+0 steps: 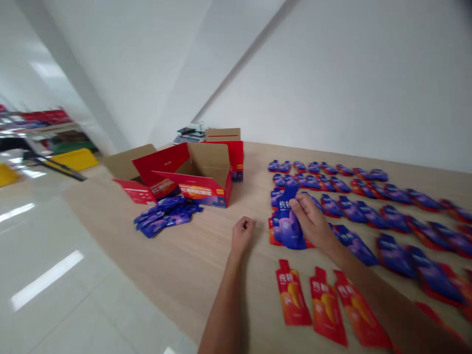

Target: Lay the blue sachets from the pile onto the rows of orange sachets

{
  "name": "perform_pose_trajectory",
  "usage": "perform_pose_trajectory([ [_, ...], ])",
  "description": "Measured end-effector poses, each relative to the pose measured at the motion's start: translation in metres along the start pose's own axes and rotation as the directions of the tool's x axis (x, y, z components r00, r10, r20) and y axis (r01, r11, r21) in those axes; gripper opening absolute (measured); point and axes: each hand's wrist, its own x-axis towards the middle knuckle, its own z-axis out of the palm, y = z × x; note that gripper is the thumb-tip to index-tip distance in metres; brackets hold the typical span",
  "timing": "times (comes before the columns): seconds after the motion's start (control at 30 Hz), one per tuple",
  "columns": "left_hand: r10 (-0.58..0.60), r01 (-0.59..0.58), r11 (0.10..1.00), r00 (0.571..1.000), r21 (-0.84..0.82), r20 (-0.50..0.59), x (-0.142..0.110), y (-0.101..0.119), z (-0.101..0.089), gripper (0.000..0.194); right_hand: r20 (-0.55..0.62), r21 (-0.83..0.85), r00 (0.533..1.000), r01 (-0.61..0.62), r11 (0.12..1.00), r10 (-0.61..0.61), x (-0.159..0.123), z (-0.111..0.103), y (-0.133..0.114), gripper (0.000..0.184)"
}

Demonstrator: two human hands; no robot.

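My right hand [311,216] pinches a purple pouch [289,223] near its upper right edge and holds it upright over the left end of the pouch rows. White characters show on its front, and it partly covers the pouches behind. My left hand [243,235] is curled into a fist by the bare tabletop to the left, with nothing visible in it. Below the right hand lie several red pouches with orange fruit prints, among them a red pouch [294,295] at the left end.
Rows of purple pouches [352,209] stretch to the right, many over red ones. A loose pile of purple pouches [164,216] lies at left, before an open red carton [201,189]. More cartons and a stack of items [188,133] stand behind. The wooden table [147,265] ends at left above a shiny floor.
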Motion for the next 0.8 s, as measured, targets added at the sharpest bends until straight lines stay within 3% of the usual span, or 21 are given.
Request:
perform_pose_trajectory([
  [0.23,0.012,-0.018,0.985,0.999,0.174,0.038,0.018,0.000,-0.001,0.045,-0.189,-0.133,0.932,-0.338,0.932,0.311,-0.078,-0.186,0.088,0.051],
  [0.4,-0.034,0.025,0.963,0.999,0.269,0.032,0.017,0.011,-0.001,0.050,-0.325,-0.215,0.841,-0.511,0.832,0.432,-0.135,-0.289,0.137,0.056],
  [0.6,-0.093,0.096,0.938,0.995,0.333,-0.025,0.017,0.020,0.003,0.053,-0.369,-0.292,0.764,-0.636,0.715,0.529,-0.186,-0.362,0.181,0.054],
  [0.73,-0.110,0.107,0.895,0.994,0.434,-0.019,0.019,0.023,0.004,0.049,-0.359,-0.322,0.757,-0.649,0.689,0.545,-0.207,-0.384,0.198,0.053],
  [0.8,-0.064,0.063,0.861,0.998,0.504,-0.015,0.018,0.025,0.004,0.048,-0.338,-0.349,0.767,-0.640,0.684,0.545,-0.212,-0.388,0.206,0.052],
])
